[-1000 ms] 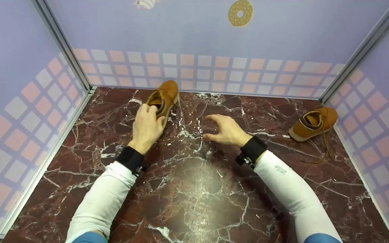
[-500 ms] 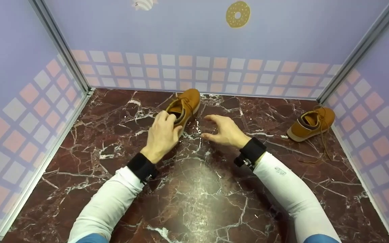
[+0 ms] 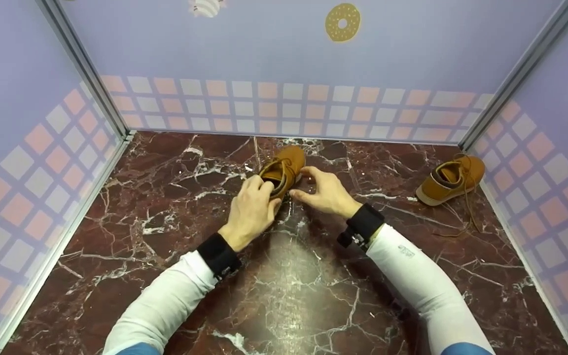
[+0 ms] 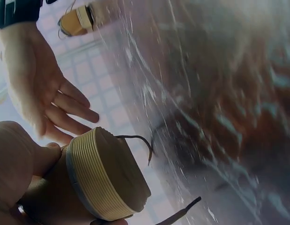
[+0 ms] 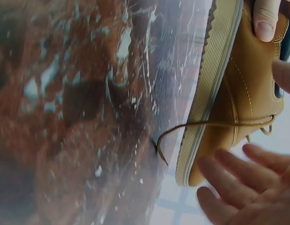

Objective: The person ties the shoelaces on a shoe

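A tan lace-up shoe (image 3: 292,158) is in front of me, toe pointing toward the back wall. My left hand (image 3: 249,212) grips it by the heel end, thumb on the side near my right hand and fingers at the collar. In the left wrist view the ridged sole (image 4: 105,173) hangs over the floor. A loose brown lace (image 5: 201,123) droops from the shoe's side in the right wrist view. My right hand (image 3: 329,193) is at the shoe's right side, fingers spread and loosely bent, with the fingertips close to the front part.
A matching tan shoe (image 3: 451,180) rests on the floor near the right wall, its lace trailing toward me. Dark red marbled floor (image 3: 165,276) spreads under both arms. Lilac panels with a checked band (image 3: 294,106) enclose the back and sides.
My left hand has carried the shoe rightward and a little toward me, from near the back wall to beside my right hand. The right hand has barely moved.
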Motion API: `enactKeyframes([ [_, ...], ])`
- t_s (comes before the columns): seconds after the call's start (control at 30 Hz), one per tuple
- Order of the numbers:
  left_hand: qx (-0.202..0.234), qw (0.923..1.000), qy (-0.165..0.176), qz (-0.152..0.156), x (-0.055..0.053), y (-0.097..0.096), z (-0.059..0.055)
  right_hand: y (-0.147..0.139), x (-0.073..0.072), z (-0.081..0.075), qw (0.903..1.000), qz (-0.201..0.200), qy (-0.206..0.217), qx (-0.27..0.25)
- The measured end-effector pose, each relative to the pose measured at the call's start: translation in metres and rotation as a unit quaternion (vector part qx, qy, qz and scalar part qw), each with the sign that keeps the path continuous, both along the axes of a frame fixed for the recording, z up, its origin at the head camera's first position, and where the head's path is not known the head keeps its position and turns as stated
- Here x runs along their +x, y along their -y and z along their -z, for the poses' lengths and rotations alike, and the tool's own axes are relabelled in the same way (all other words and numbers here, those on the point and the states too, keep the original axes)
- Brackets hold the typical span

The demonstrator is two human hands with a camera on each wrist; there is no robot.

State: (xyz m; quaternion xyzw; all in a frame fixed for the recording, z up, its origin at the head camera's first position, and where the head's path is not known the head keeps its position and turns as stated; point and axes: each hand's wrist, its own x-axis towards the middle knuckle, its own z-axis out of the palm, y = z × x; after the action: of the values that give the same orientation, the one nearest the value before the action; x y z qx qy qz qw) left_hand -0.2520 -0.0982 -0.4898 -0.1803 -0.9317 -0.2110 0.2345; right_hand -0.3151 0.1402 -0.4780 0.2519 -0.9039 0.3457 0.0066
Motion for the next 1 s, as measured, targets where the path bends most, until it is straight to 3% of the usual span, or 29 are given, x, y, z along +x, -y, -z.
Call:
enactKeyframes([
  [0.17, -0.02, 0.9996, 0.015, 0.015, 0.009, -0.012, 0.005, 0.003, 0.001, 0.006, 0.997, 0.042, 0.06, -0.024],
  [0.33, -0.052, 0.9983, 0.015, 0.024, 0.02, -0.022, 0.013, 0.005, 0.002, 0.013, 0.9944, 0.038, 0.097, -0.016],
  [0.5, -0.083, 0.9963, 0.007, 0.021, 0.029, -0.032, 0.016, 0.005, 0.005, 0.015, 0.9969, 0.019, 0.076, -0.005],
  [0.63, -0.084, 0.996, 0.013, 0.028, 0.035, -0.039, 0.018, 0.005, 0.009, 0.015, 0.9977, 0.02, 0.065, -0.009],
  [0.87, -0.073, 0.9937, 0.062, 0.059, 0.039, -0.05, 0.015, 0.007, 0.015, 0.014, 0.9962, 0.049, 0.066, -0.029],
  [1.0, -0.069, 0.9905, 0.091, 0.076, 0.04, -0.051, 0.012, 0.007, 0.019, 0.017, 0.9917, 0.079, 0.093, -0.041],
])
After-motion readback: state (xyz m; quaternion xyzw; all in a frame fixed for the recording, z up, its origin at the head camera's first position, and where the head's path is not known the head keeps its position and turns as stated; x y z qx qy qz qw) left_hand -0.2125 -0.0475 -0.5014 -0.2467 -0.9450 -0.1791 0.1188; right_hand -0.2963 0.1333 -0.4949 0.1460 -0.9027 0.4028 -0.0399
